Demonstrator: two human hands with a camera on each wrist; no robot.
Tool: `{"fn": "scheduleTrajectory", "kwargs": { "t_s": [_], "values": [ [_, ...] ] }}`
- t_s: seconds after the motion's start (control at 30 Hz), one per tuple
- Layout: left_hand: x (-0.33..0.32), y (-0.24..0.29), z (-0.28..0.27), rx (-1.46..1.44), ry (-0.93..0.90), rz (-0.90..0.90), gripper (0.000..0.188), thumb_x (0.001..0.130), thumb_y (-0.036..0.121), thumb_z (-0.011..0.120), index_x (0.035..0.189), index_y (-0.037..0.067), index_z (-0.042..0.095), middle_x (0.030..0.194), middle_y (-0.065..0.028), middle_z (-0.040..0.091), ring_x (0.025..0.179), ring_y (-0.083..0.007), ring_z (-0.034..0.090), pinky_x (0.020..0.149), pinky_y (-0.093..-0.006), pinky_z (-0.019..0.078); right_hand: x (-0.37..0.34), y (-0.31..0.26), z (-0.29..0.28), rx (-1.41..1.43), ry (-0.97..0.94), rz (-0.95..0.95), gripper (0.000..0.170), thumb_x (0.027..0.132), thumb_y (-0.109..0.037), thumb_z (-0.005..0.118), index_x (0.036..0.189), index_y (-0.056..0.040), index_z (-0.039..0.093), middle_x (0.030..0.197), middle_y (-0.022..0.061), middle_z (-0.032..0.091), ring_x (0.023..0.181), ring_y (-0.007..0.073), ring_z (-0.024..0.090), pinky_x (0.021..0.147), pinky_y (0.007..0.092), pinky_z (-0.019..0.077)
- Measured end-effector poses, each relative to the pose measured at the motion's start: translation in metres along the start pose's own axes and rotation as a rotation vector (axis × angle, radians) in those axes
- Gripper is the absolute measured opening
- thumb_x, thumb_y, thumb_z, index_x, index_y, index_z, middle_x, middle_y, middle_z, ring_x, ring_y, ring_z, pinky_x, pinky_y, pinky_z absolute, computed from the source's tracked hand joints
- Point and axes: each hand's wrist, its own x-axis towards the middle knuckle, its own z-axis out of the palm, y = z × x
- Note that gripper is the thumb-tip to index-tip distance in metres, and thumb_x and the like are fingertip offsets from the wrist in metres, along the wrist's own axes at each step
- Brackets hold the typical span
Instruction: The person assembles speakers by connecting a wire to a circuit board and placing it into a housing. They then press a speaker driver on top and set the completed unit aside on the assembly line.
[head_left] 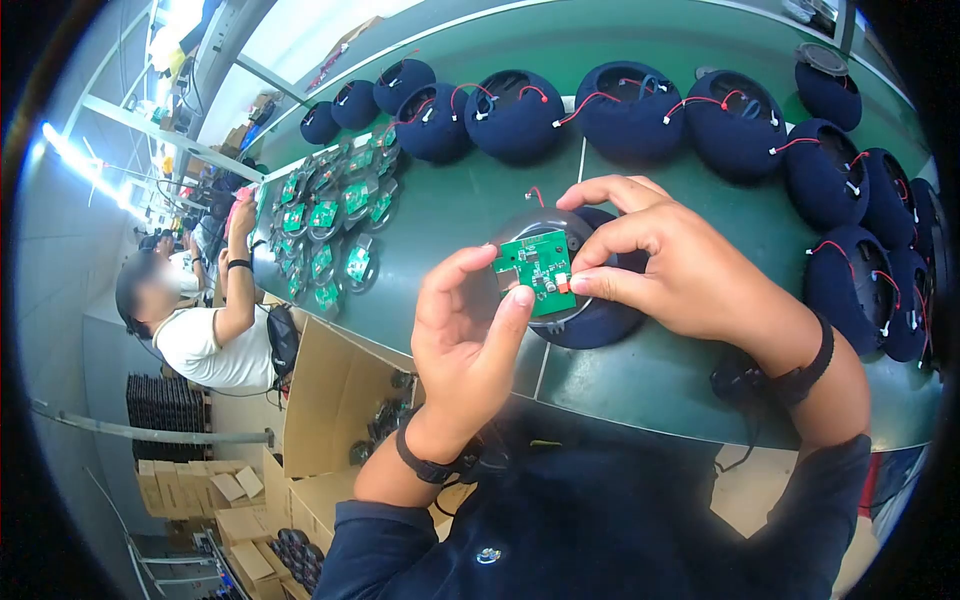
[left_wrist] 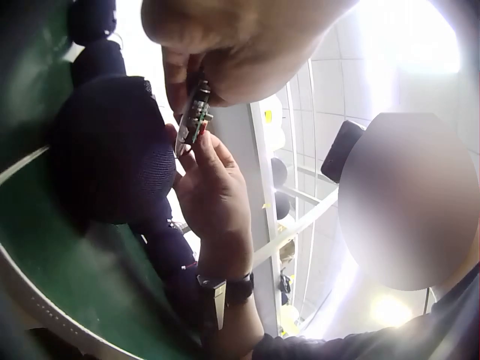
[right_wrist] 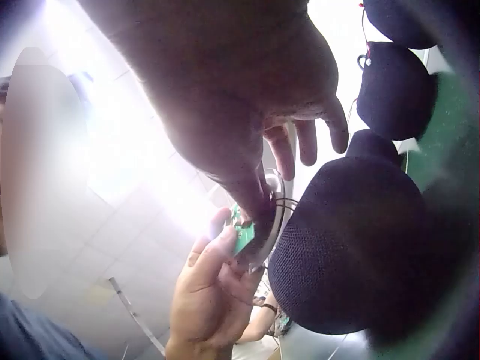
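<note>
A green circuit board on a round clear-and-dark plate is held up over a dark fabric-covered round housing. My left hand grips the plate and board by their left side, thumb on the board's lower left corner. With thumb and index finger, my right hand pinches at a small red-and-white connector on the board's right edge. In the left wrist view the board is seen edge-on between both hands. The right wrist view shows the housing beside the board, with thin wires between them.
Several dark round housings with red wires line the back and right of the green table. Many boards on clear plates lie at the left. An open cardboard box stands below the edge; another person sits further left.
</note>
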Motion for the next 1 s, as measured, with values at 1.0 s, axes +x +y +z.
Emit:
{"fn": "scheduleTrajectory", "kwargs": {
  "t_s": [1.0],
  "values": [
    [-0.026, -0.027, -0.004, -0.080, -0.144, 0.030, 0.047, 0.096, 0.005, 0.069, 0.137, 0.001, 0.048, 0.125, -0.0106, 0.060, 0.112, -0.0154, 0.059, 0.099, -0.0321, 0.0484, 0.022, 0.031, 0.011, 0.581, 0.137, 0.412, 0.030, 0.102, -0.024, 0.066, 0.121, 0.0009, 0.068, 0.101, 0.0090, 0.074, 0.094, 0.0135, 0.067, 0.088, 0.0297, 0.0526]
  ]
}}
